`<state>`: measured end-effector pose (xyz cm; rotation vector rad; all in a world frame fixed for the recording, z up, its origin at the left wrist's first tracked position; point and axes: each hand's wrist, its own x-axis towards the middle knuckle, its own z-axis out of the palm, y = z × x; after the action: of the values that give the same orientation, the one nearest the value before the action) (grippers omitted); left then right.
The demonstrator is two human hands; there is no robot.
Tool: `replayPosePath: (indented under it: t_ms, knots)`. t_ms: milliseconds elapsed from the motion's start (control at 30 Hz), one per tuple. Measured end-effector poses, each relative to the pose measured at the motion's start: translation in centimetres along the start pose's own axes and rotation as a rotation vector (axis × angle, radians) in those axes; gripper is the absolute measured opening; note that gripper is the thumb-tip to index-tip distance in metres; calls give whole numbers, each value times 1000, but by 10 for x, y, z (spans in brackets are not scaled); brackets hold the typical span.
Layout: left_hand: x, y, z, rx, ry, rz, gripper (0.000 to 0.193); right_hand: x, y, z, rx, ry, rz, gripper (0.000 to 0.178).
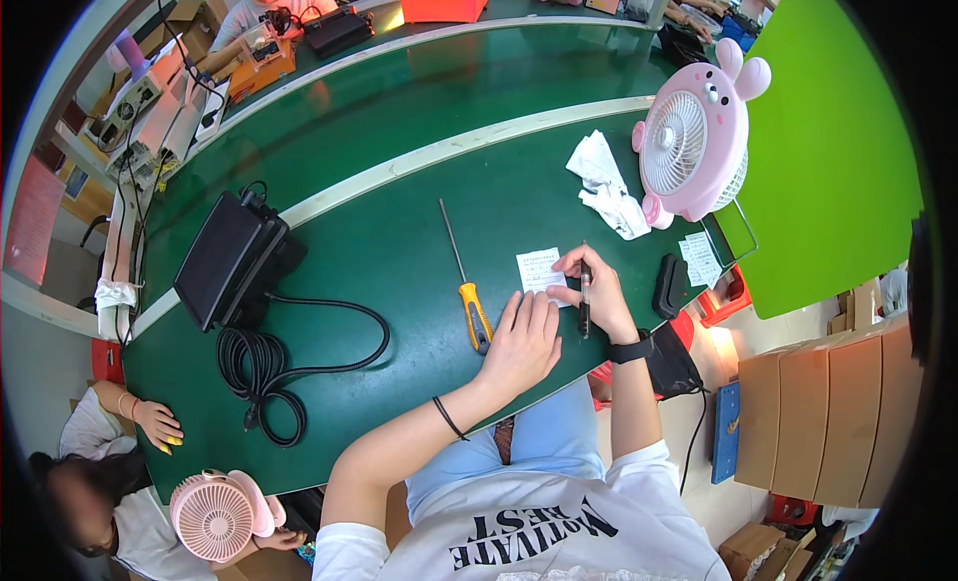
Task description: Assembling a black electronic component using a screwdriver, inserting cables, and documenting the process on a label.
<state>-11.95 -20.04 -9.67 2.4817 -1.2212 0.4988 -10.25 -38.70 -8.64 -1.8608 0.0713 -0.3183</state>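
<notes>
A dark pen (585, 299) is gripped upright in the fingers of the right hand (597, 293), its tip set at the edge of a small white paper slip (539, 270) lying on the green tabletop (399, 252). The left hand (523, 341) is laid flat, fingers spread and holding nothing, just beside the slip and near the yellow-handled screwdriver (467, 287). The slip is probably best pinned by the left fingertips so that it is not dragged under the pen, which should be kept steep and lightly pressed.
</notes>
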Motion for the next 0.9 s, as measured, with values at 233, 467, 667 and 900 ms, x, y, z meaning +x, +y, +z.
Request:
replayPosePath:
  t_ms: [233, 467, 667, 900]
  knots:
    - [0, -4, -2, -31, -28, 15, 41, -1, -5, 11, -240, 31, -67, 22]
    - [-1, -3, -1, -36, -27, 0, 49, -3, 4, 9, -27, 168, -121, 22]
    - [-2, -3, -4, -44, -102, -48, 60, -6, -3, 11, -3, 242, -110, 23]
    - [2, -5, 2, -35, -101, -10, 60, -6, 10, 11, -141, 226, -263, 20]
